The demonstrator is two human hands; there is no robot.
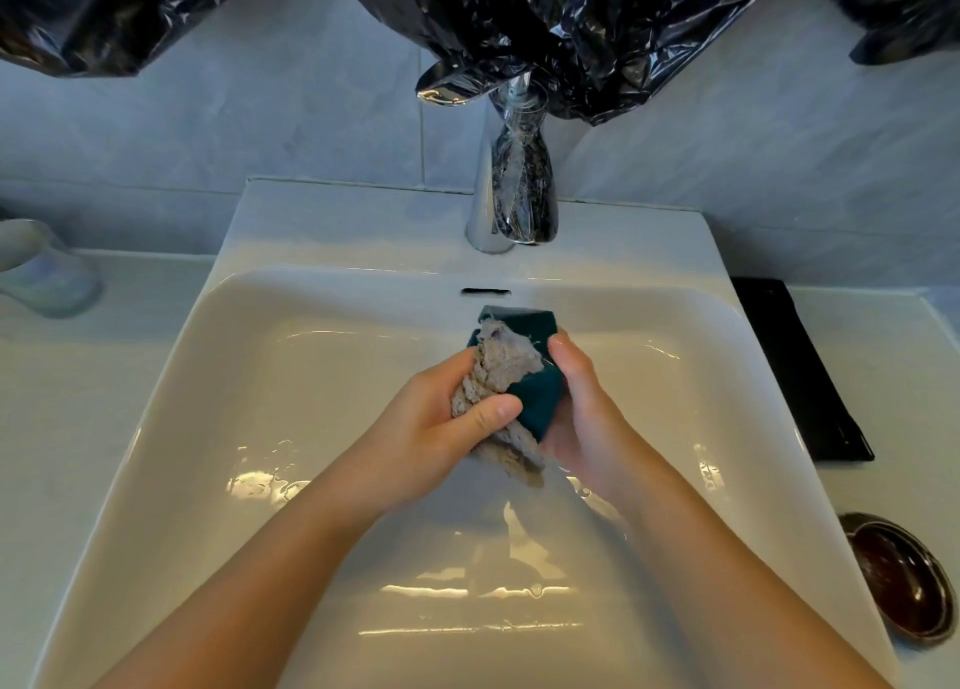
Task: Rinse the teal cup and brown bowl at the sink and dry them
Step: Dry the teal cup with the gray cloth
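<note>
Over the middle of the sink (234, 376), the cup (537, 402) sits between both hands: left hand (431, 428) on its left, right hand (587, 418) on its right, and a cloth (493, 366) wedged between left hand and cup. The tap (485, 210) stands behind the basin, with plastic sheeting (571, 28) hanging above it. On the surface (78, 402) right of the sink, a flat mat (800, 371) lies toward the back and the bowl (898, 579) nearer the front. Far left sits a holder (41, 267).
</note>
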